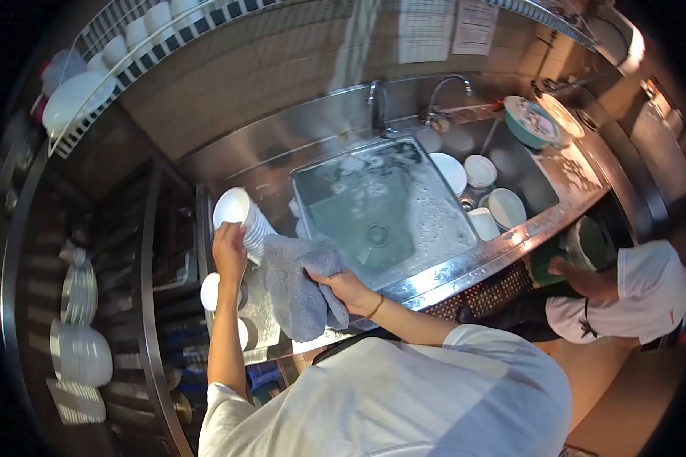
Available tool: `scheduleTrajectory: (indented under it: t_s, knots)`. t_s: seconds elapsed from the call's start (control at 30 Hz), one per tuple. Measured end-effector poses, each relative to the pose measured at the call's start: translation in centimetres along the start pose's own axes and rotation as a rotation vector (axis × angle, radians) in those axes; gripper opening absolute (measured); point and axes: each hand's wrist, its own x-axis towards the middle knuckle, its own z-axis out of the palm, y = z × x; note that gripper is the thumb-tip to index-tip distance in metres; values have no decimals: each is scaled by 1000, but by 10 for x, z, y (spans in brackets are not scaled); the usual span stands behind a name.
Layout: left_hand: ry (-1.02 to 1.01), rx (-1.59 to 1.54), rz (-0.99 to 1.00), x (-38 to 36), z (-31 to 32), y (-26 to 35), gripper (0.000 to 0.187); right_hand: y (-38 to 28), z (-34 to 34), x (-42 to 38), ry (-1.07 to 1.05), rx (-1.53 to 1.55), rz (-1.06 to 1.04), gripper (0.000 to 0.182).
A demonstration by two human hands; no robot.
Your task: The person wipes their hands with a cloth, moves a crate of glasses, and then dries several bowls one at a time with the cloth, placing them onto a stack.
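A tilted stack of nested white bowls (260, 232) rests on the steel counter left of the sink. My left hand (229, 250) is at the near rim of the top white bowl (233, 204), its fingers closed on the edge. My right hand (344, 288) is wrapped round a grey towel (293, 286), which hangs in folds beside the stack and hides part of it. More white dishes (211, 292) sit on the counter below my left wrist, partly covered by my forearm.
A water-filled sink (358, 221) with foam lies ahead. White bowls (505, 208) stand in the right basin, under faucets (434, 114). A teal basin (531, 126) sits at the back right. A co-worker (625, 297) is at the right. Dish shelves (84, 354) stand left.
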Motion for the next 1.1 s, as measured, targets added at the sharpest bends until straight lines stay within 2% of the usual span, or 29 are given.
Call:
scheduleTrajectory:
  t_s: [0.07,0.2,0.33,0.4,0.43,0.47,0.53,0.57,0.63,0.77,0.8,0.83,0.9,0.93,0.97,1.03,1.1]
  knots:
    - [-41,58,33,-5,8,-12,7,-18,-7,-6,87,76,24,39]
    - [-59,111,44,-14,8,-12,8,-28,-28,-9,121,181,66,38]
    - [-59,300,90,-28,-6,-7,22,-28,-47,-14,95,259,102,36]
    - [178,171,-182,-62,-6,-32,34,-34,-54,-19,120,274,98,34]
    - [73,359,-330,-92,-4,-56,42,-35,-60,-21,117,275,94,34]
    - [29,558,-450,-118,3,-68,40,-35,-66,-22,117,303,105,33]
    - [-275,553,-614,-161,4,-95,34,-34,-74,-22,117,329,119,33]
    - [-275,554,-619,-162,3,-101,34,-33,-75,-22,122,335,135,32]
    - [-309,491,-542,-167,0,-110,27,-30,-75,-19,124,338,162,31]
    - [-222,394,-705,-149,-11,-93,21,-25,-64,-13,118,238,210,33]
    - [-118,306,-684,-149,-15,-91,23,-23,-59,-13,102,204,196,34]
    - [-117,310,-687,-150,-16,-97,23,-22,-54,-12,100,205,199,34]
    - [8,64,-832,-155,-15,-125,27,-22,-44,-11,127,103,211,36]
    - [174,135,-704,-164,-9,-139,28,-18,-42,-9,122,104,217,36]
    - [176,142,-707,-156,-20,-123,28,-12,-40,-7,139,52,204,37]
    - [155,-65,-743,-124,-47,-59,27,0,-30,-3,148,4,198,38]
    - [241,-327,-655,-124,-44,-27,25,13,-15,1,119,20,148,38]
